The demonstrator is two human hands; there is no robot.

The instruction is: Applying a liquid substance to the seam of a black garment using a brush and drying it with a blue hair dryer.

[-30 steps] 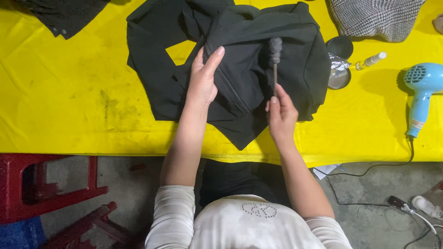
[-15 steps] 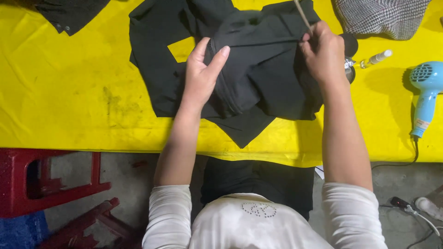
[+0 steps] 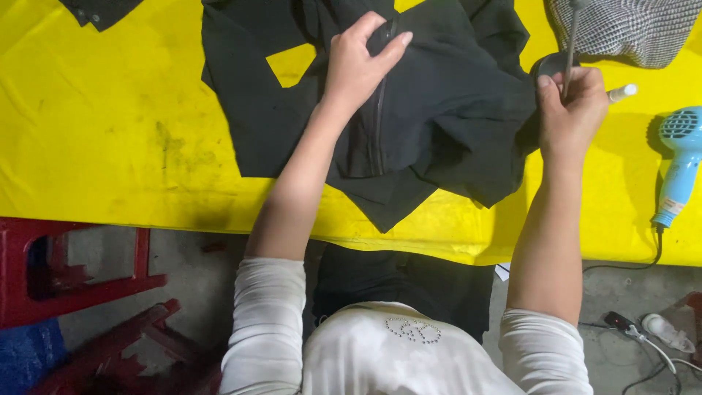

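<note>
A black garment (image 3: 431, 139) lies spread and rumpled on the yellow table (image 3: 110, 146), its zipper line running down the middle of the cloth. The left hand (image 3: 358, 62) rests on the upper part of the garment, fingers curled together and pinching a fold of black fabric near the top of the zipper. The right hand (image 3: 570, 110) sits at the garment's right edge, closed around a thin grey rod-like tool (image 3: 572, 44) that stands nearly upright and runs up out of the top of the view (its upper end is cut off, so what kind of tool it is cannot be told). Just behind that hand a small round dark object (image 3: 550, 66) lies on the table, partly hidden, and a small white-tipped tube (image 3: 621, 93) pokes out to the right of the knuckles.

Further right, a light blue hair dryer (image 3: 678, 164) lies on the table with its cord dropping over the edge. A grey checked cloth (image 3: 636, 29) lies at the top right, and another dark piece of fabric (image 3: 99, 11) at the top left. Below the table's near edge, red plastic stools (image 3: 80, 285) stand on the floor to the left.
</note>
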